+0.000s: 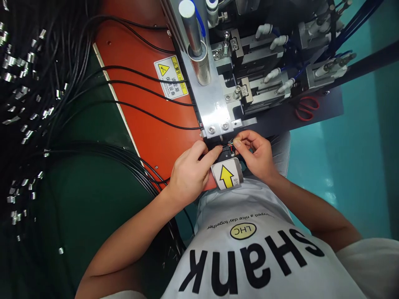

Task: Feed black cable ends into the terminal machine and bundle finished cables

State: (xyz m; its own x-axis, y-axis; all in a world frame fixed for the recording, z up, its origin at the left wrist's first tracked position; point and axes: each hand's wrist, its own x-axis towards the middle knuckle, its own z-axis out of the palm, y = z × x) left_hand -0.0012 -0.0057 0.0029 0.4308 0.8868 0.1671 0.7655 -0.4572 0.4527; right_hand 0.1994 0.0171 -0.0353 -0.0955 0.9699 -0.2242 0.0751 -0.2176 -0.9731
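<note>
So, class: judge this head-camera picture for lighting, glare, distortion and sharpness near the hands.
Head view: even, bright light; glare on the steel cylinder and the cable ends; wide-lens bending at the edges; the left hand and right hand are fairly sharp, but the small wires they pinch are too fine to resolve.

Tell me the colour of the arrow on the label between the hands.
Yellow, with a black outline, on a white label; it shows in the head view.

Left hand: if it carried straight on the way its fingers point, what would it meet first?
Probably the small black fixture that the left hand already touches at its fingertips, with the right hand just beyond; depth is unclear.
</note>
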